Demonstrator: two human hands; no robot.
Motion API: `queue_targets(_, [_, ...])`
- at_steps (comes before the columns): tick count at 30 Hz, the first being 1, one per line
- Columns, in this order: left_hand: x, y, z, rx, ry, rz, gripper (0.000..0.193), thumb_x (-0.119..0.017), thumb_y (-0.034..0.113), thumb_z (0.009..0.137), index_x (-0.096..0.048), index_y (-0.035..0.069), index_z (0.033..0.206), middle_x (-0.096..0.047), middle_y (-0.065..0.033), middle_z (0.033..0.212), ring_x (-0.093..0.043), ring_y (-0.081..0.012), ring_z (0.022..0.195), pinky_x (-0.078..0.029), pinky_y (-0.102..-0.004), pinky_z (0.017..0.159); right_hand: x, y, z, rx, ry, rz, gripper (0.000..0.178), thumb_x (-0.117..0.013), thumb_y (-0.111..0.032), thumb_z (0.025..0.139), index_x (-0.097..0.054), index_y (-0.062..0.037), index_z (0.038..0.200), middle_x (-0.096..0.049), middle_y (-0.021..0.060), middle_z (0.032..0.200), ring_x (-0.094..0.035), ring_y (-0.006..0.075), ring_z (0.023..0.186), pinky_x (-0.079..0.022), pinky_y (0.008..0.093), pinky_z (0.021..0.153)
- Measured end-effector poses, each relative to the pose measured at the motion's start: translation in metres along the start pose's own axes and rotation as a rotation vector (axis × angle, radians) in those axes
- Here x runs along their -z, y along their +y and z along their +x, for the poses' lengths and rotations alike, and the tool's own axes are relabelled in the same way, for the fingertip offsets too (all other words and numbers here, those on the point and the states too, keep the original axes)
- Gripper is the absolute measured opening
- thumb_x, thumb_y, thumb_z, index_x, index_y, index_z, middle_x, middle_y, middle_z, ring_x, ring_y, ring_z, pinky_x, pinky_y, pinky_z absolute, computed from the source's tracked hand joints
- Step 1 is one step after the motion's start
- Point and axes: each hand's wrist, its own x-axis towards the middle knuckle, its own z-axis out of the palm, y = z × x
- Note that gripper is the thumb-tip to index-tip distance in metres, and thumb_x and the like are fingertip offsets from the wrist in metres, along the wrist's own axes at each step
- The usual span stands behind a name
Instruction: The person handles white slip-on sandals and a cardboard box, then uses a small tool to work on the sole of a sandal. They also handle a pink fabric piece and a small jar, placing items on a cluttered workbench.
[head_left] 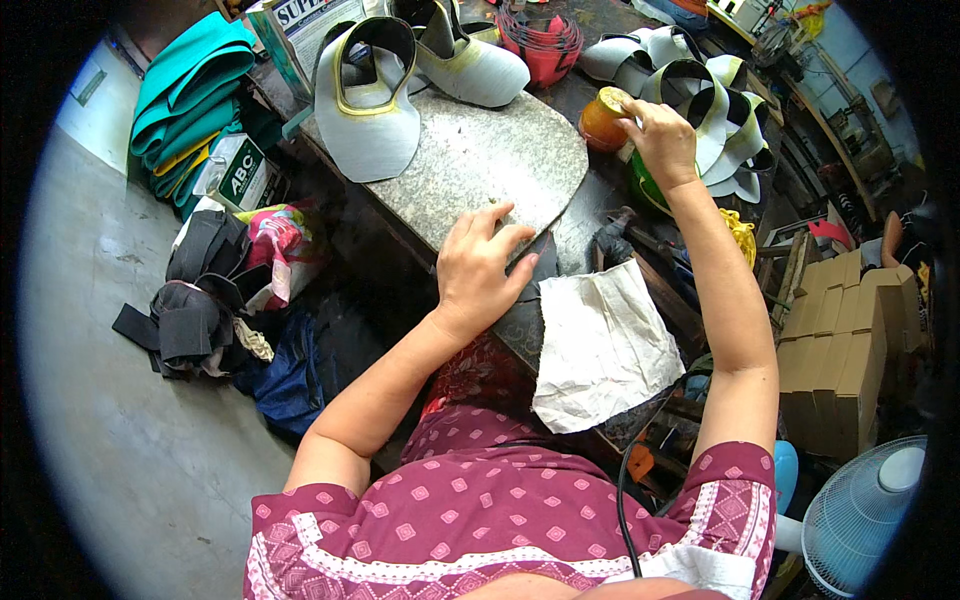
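My left hand (480,265) rests at the near edge of a grey speckled stone slab (500,160), its fingers apart and holding nothing. At the slab's far right, my right hand (662,140) pinches the yellowish top of an orange jar (603,128). Whether its fingers also hold a small tool there is hidden. A silver-grey shoe upper (368,135) with a yellow-edged opening stands on the slab's left part. Behind it sits another grey upper (475,70). Several more grey uppers (710,110) are heaped beyond my right hand.
A crumpled white sheet (605,345) lies on the bench's near edge. Red strappy pieces (540,45) sit at the back. Green folded sheets (190,90) and dark cloth scraps (190,325) are piled at left. Cardboard boxes (835,350) and a fan (870,510) stand at right.
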Motion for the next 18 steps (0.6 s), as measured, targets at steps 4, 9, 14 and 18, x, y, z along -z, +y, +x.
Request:
queue_targets(4, [-0.019,-0.009,0.040,-0.028,-0.055,-0.187,0.048,-0.076,0.020,0.077,-0.060,0.004,0.120,-0.058,-0.0175,0.124,-0.053,-0.0370,0.116,-0.042,-0.0439,0.101,0.004,-0.003,0.003,-0.176,-0.088,0.111,0.027,-0.078,-0.028,0.078,-0.065,-0.0126,0.097,-0.069,0.0091,0.082,-0.067,0.0280,0.078,-0.054,0.0389,0.070])
queue_targets(9, [-0.098,-0.031,0.135,0.035,-0.076,-0.082,0.087,-0.083,0.035,0.071,-0.043,-0.007,0.135,-0.057,-0.0222,0.125,-0.051,-0.0396,0.122,-0.037,-0.0441,0.110,0.009,-0.002,0.004,-0.251,-0.124,0.241,0.027,-0.078,-0.027,0.079,-0.065,-0.0116,0.097,-0.069,0.0119,0.085,-0.068,0.0315,0.081,-0.054,0.0423,0.072])
queue_targets(14, [-0.144,-0.041,0.177,0.173,-0.217,-0.132,0.080,-0.083,0.043,0.067,-0.052,0.006,0.132,-0.064,-0.0162,0.118,-0.054,-0.0355,0.118,-0.039,-0.0450,0.104,0.029,-0.006,0.006,-0.117,-0.192,0.185,0.026,-0.073,-0.024,0.080,-0.067,-0.0123,0.102,-0.068,0.0123,0.101,-0.066,0.0288,0.096,-0.053,0.0402,0.081])
queue_targets(18, [-0.145,-0.040,0.175,0.138,-0.165,-0.087,0.061,-0.080,0.041,0.071,-0.059,0.014,0.121,-0.066,-0.0121,0.113,-0.056,-0.0320,0.112,-0.039,-0.0457,0.099,0.048,-0.028,0.011,0.203,-0.113,0.002,0.027,-0.070,-0.016,0.072,-0.070,-0.0138,0.099,-0.065,0.0084,0.114,-0.062,0.0279,0.106,-0.043,0.0452,0.101])
